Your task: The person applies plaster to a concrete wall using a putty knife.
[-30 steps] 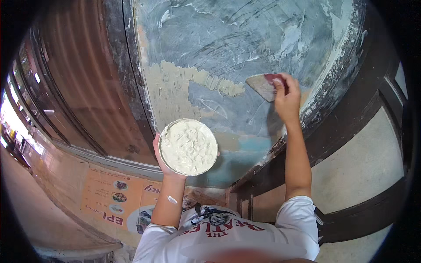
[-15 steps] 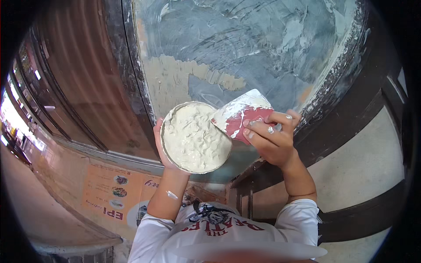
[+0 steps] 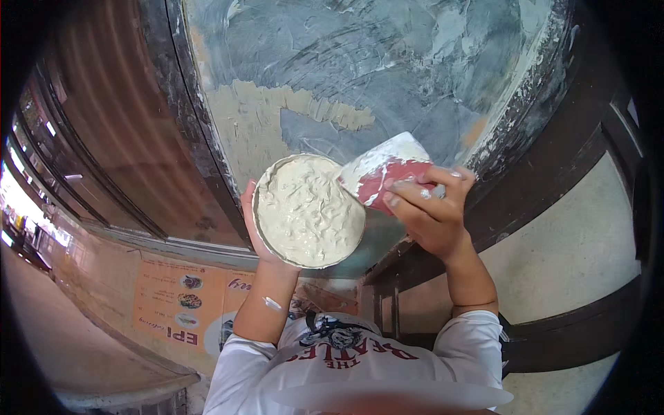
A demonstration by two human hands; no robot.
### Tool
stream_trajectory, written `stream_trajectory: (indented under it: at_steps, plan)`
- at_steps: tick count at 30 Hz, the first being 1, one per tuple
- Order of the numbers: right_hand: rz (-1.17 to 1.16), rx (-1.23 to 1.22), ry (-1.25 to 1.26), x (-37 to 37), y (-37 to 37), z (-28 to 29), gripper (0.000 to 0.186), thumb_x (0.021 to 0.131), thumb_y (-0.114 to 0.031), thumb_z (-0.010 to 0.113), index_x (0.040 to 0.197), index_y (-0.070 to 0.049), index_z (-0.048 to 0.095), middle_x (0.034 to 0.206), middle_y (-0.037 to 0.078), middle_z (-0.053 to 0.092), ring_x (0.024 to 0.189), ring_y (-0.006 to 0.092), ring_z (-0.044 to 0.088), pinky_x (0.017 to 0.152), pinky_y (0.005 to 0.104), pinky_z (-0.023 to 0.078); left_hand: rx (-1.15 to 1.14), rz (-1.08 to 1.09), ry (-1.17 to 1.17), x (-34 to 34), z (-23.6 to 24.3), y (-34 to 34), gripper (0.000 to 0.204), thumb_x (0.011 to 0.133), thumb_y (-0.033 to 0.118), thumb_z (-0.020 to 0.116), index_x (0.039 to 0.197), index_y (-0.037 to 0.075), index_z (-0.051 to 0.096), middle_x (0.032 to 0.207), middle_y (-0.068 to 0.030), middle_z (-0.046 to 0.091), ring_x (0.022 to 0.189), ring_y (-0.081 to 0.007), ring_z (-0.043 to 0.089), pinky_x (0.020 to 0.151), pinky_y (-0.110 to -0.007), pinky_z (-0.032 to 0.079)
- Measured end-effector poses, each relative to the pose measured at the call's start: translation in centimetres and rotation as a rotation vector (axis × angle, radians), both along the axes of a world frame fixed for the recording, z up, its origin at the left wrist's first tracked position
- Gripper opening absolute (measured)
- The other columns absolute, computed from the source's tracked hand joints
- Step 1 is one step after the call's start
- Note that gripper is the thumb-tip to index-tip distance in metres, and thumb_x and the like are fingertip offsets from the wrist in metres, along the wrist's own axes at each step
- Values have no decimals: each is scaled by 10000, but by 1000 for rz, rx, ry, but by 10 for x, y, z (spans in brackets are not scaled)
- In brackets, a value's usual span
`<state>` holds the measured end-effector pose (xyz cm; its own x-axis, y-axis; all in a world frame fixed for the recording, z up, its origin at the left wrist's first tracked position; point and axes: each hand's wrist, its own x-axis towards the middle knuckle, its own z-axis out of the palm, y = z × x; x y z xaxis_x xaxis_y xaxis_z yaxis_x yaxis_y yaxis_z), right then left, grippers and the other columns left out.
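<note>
My left hand (image 3: 257, 225) grips a round tub of putty (image 3: 310, 211) from its left side and underneath; most of its fingers are hidden below the tub. Thick, cream-coloured putty with a ridged surface fills it to the rim. In my right hand (image 3: 436, 207) is a flat red putty spreader (image 3: 387, 176), pinched between thumb and fingers. White putty coats the spreader's far edge, and its left corner is at the tub's right rim. Smears of putty mark my right fingers and my left forearm. Ahead is a blue-grey wall panel (image 3: 387, 62), partly covered with beige putty (image 3: 242, 117).
Dark frames border the panel, the right one (image 3: 532, 138) spattered with white. Brown curtained glass (image 3: 104, 117) stands to the left. An orange printed banner (image 3: 180, 297) lies low at the left. Pale panels in dark framing (image 3: 567, 221) are at the right.
The spreader has shifted slightly up and to the right, with my right hand still around it. The view has moved a little against the wall. The tub stays in my left hand.
</note>
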<state>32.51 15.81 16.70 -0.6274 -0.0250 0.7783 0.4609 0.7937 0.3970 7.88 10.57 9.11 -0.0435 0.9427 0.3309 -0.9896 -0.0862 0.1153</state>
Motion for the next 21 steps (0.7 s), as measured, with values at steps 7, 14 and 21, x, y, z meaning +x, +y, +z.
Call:
stream_trajectory:
  at_steps: [7,14,21]
  plan:
    - [-17,-11,78,-4,0,12,264,790,-121,745,1034,-218,714,1077,-71,758,937,215,577,882,432,342,-108,28,38,8,-5,7,767,1006,611,395,1464,4,500,1467,-233,539,1311,-407,557,1114,-552,445]
    - [-38,-51,-11,-7,10,-13,186,798,-179,742,981,-216,739,1091,-100,739,976,199,570,873,448,321,22,-39,-15,11,-8,10,735,1014,592,378,1436,9,527,1430,-221,576,1274,-387,592,1098,-522,469]
    - [29,-61,93,-6,18,-10,246,766,-129,746,996,-219,752,1070,-104,739,988,198,570,873,438,312,31,-70,-68,7,-9,13,747,993,610,368,1431,31,543,1401,-200,603,1252,-373,605,1077,-514,476]
